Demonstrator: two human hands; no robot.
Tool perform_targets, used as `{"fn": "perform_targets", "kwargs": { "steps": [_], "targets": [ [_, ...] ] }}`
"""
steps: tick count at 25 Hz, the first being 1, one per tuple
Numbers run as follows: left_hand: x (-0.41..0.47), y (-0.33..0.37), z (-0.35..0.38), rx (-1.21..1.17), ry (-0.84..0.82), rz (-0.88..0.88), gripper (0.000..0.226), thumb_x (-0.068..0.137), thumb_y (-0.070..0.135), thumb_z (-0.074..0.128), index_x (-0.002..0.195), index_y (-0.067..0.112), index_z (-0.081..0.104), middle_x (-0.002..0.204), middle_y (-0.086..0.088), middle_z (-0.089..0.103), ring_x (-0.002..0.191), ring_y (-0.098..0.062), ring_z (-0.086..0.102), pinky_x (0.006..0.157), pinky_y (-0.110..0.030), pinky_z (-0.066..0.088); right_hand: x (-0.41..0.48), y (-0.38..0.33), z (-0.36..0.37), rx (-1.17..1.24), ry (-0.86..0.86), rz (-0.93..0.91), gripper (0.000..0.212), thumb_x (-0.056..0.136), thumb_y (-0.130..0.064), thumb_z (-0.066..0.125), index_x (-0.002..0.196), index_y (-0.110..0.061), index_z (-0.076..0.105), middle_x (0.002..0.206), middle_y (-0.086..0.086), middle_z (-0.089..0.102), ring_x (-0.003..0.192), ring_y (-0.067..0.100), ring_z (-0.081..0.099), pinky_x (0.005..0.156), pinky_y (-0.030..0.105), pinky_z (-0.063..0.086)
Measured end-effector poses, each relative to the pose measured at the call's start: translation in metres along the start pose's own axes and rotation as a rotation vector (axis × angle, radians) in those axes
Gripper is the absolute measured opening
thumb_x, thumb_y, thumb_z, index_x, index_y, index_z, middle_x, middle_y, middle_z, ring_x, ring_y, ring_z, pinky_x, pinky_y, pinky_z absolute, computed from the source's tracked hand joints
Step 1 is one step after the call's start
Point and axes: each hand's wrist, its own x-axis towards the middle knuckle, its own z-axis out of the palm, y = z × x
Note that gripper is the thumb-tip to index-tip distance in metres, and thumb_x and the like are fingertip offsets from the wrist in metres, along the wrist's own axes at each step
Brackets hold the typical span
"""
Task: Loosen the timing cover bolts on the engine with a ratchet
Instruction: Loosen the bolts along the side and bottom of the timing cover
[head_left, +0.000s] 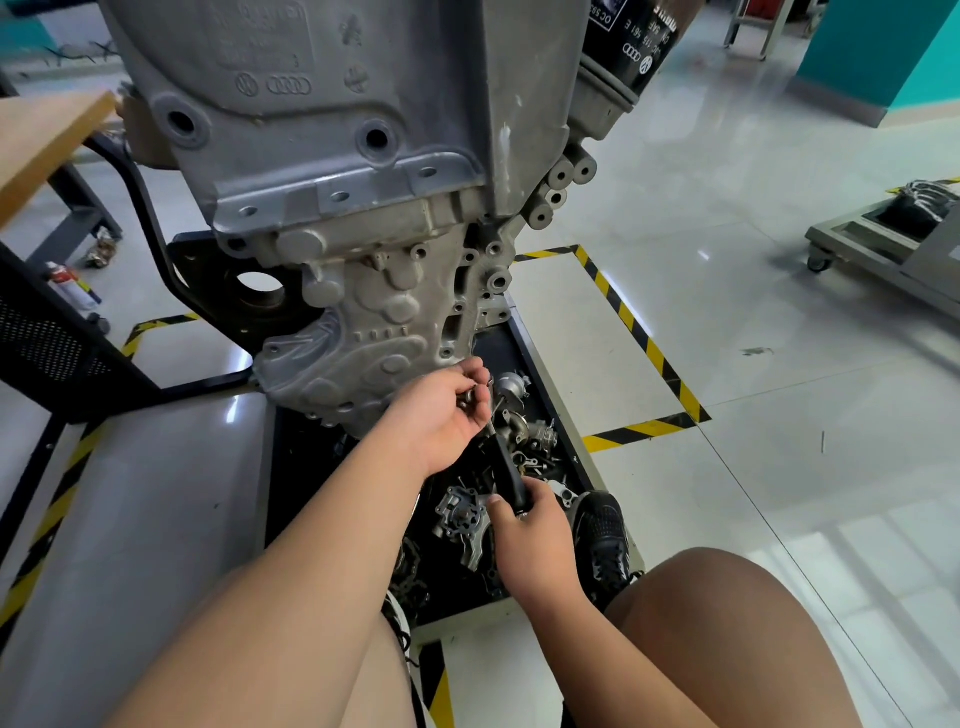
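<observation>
The ratchet (505, 470) is sitting at the lower right edge of the timing cover (363, 343), slanting down toward the person; the left grip (441, 415) is curling round its head; the right grip (530, 535) is clasping its black handle; the engine (322, 130) is hanging over a parts tray (496, 343)

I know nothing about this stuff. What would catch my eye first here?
A big grey engine fills the upper middle, above a black tray of loose metal parts. At its lower edge, by the timing cover, the left hand grips the top end of a ratchet while the right hand holds its black handle. Yellow-and-black floor tape runs along the right.
</observation>
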Motion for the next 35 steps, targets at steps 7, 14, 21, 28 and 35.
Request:
{"fn": "perform_targets", "kwargs": {
  "steps": [7, 14, 21, 28, 35],
  "targets": [
    [0.01, -0.009, 0.019, -0.018, 0.029, 0.007, 0.011, 0.097, 0.014, 0.055, 0.087, 0.009, 0.058, 0.068, 0.0, 0.063, 0.04, -0.002, 0.048, 0.037, -0.013, 0.037, 0.002, 0.001, -0.007, -0.009, -0.019, -0.02, 0.035, 0.091, -0.033, 0.06, 0.124, -0.023, 0.053, 0.064, -0.005, 0.064, 0.045, 0.001, 0.052, 0.043, 0.016, 0.037],
    [0.024, -0.007, 0.052, -0.137, 0.006, 0.072, 0.014, 0.099, 0.014, 0.049, 0.089, 0.014, 0.059, 0.071, -0.002, 0.064, 0.04, -0.004, 0.046, 0.037, -0.014, 0.034, 0.004, 0.003, -0.005, -0.007, -0.032, -0.011, 0.027, 0.091, -0.034, 0.058, 0.116, -0.024, 0.055, 0.075, -0.009, 0.066, 0.053, -0.004, 0.055, 0.048, 0.011, 0.037],
    [0.03, -0.009, 0.068, -0.421, -0.034, 0.05, 0.017, 0.101, 0.009, 0.041, 0.087, 0.009, 0.051, 0.081, -0.006, 0.064, 0.036, -0.002, 0.045, 0.036, -0.013, 0.034, 0.004, 0.004, -0.003, 0.027, -0.041, -0.007, 0.018, 0.09, -0.032, 0.058, 0.108, -0.028, 0.058, 0.071, -0.008, 0.068, 0.05, -0.001, 0.054, 0.048, 0.014, 0.04],
    [0.032, -0.009, 0.073, -0.486, 0.003, 0.077, 0.019, 0.099, 0.024, 0.051, 0.083, 0.014, 0.053, 0.057, 0.002, 0.065, 0.032, 0.0, 0.042, 0.034, -0.011, 0.032, 0.004, 0.004, -0.003, 0.034, -0.046, 0.003, 0.016, 0.09, -0.034, 0.058, 0.104, -0.027, 0.058, 0.068, -0.007, 0.067, 0.05, 0.002, 0.053, 0.052, 0.021, 0.041],
    [0.03, -0.011, 0.079, -0.296, 0.017, 0.067, 0.036, 0.102, 0.036, 0.042, 0.073, 0.018, 0.054, 0.045, 0.009, 0.05, 0.032, -0.002, 0.036, 0.035, -0.014, 0.027, 0.003, 0.002, -0.004, 0.007, -0.039, 0.005, 0.022, 0.089, -0.034, 0.058, 0.109, -0.024, 0.059, 0.081, -0.008, 0.069, 0.057, -0.002, 0.054, 0.058, 0.02, 0.041]
  ]
}}
